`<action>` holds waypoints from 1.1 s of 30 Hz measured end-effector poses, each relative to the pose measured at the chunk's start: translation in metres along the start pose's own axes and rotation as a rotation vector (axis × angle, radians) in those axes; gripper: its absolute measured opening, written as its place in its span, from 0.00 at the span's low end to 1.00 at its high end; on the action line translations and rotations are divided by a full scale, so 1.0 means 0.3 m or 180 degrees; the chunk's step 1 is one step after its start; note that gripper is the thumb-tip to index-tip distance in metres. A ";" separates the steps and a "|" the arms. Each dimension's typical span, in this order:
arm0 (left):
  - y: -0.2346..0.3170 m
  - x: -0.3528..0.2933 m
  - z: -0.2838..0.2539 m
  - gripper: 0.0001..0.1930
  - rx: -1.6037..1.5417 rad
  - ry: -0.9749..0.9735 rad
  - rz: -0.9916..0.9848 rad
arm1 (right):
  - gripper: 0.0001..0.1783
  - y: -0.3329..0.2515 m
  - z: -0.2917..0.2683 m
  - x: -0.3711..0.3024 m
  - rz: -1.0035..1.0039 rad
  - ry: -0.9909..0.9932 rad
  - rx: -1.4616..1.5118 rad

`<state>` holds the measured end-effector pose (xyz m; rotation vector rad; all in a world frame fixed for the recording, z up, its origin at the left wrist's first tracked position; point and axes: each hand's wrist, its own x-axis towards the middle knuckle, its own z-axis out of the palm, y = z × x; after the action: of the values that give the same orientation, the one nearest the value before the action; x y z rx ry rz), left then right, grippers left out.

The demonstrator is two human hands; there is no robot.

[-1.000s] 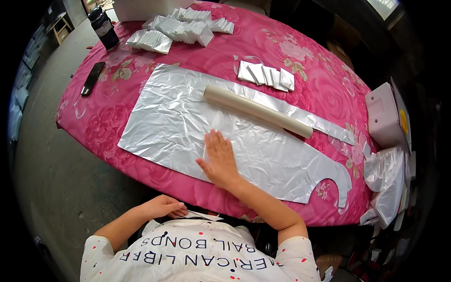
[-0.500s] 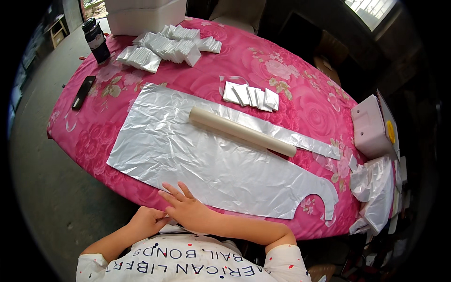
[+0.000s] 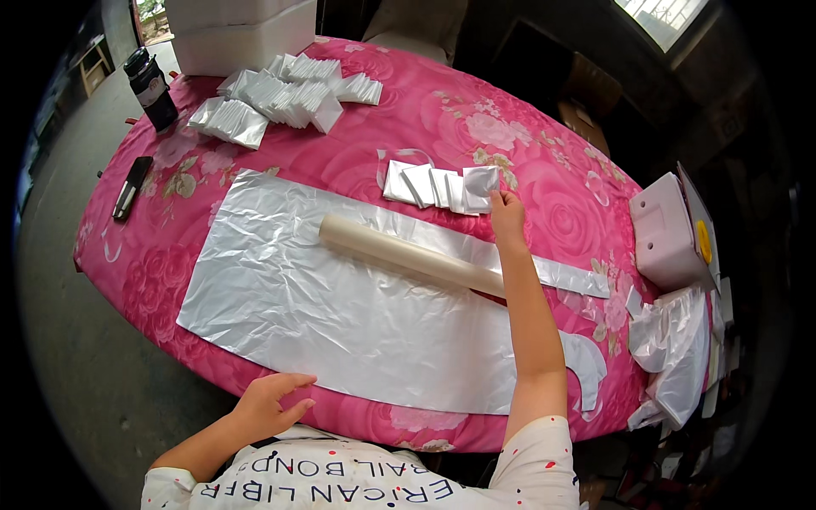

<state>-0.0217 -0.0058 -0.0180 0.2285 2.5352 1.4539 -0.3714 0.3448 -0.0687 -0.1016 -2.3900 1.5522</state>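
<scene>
My right hand (image 3: 508, 217) reaches across the table, thumb and fingers closed on the right edge of a small folded silver packet (image 3: 480, 185). That packet is at the right end of a short row of similar folded packets (image 3: 418, 184). My left hand (image 3: 270, 406) is at the near table edge, fingers apart and holding nothing. Between my hands lies a large, creased silver plastic sheet (image 3: 263, 280), with a curved cut-out and strap-like ends at its right side. A beige cardboard tube (image 3: 399, 255) rests diagonally on the sheet; my right forearm passes over its right end.
Several stacks of folded silver packets (image 3: 280, 93) lie far left, before a white foam box (image 3: 242, 38). A dark bottle (image 3: 153, 92) and black phone-like object (image 3: 132, 189) are at the left. A white box (image 3: 671, 228) and crumpled plastic (image 3: 676, 357) stand right. Pink floral cloth (image 3: 552, 204) covers the table.
My right hand has moved from beside my left hand to the packet row and taken hold of the end packet. My left hand's fingers have parted. The view has shifted slightly.
</scene>
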 end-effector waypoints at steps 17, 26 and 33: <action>0.020 0.110 0.042 0.20 0.0318 -0.0354 0.0656 | 0.26 -0.168 -0.320 -0.579 -0.0978 -0.1394 -0.2581; 0.119 0.297 0.300 0.35 0.1036 -0.0575 0.1436 | 0.32 -0.214 -0.320 -1.026 -0.1122 -0.2212 -0.1793; 0.146 0.333 0.397 0.39 0.1555 -0.0595 0.1614 | 0.31 0.026 -0.538 -0.897 -0.0697 -0.1152 -0.2611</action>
<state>-0.0864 0.1389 -0.0490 1.0932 2.7423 0.8427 -0.0701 0.4329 -0.0690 0.2868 -3.0406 0.4477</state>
